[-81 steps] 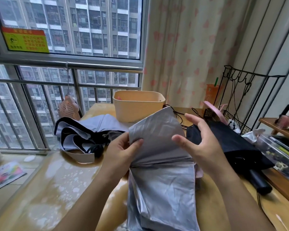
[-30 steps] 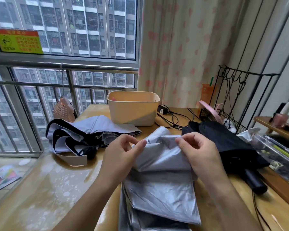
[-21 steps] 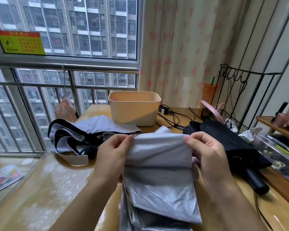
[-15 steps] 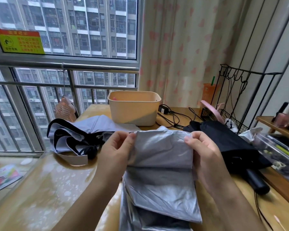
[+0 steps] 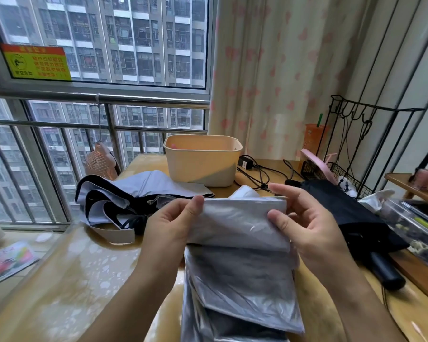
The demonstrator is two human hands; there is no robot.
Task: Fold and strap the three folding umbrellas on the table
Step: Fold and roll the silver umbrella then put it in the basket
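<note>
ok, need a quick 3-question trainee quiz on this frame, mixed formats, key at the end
1. True or false: the left hand and the right hand both pinch the top fold of the silver umbrella.
2. Where does the black umbrella lie relative to the silver one? A) on the person's right of it B) underneath it C) on the floor
3. Short answer: which umbrella lies left of the left hand?
Key: 1 true; 2 A; 3 the lavender-and-black umbrella.

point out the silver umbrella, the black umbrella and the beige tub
silver umbrella (image 5: pixel 240 267), head view, on the flat canopy panel below the pinched fold
black umbrella (image 5: pixel 356 218), head view, on its bunched black canopy
beige tub (image 5: pixel 200 169), head view, on its front wall
</note>
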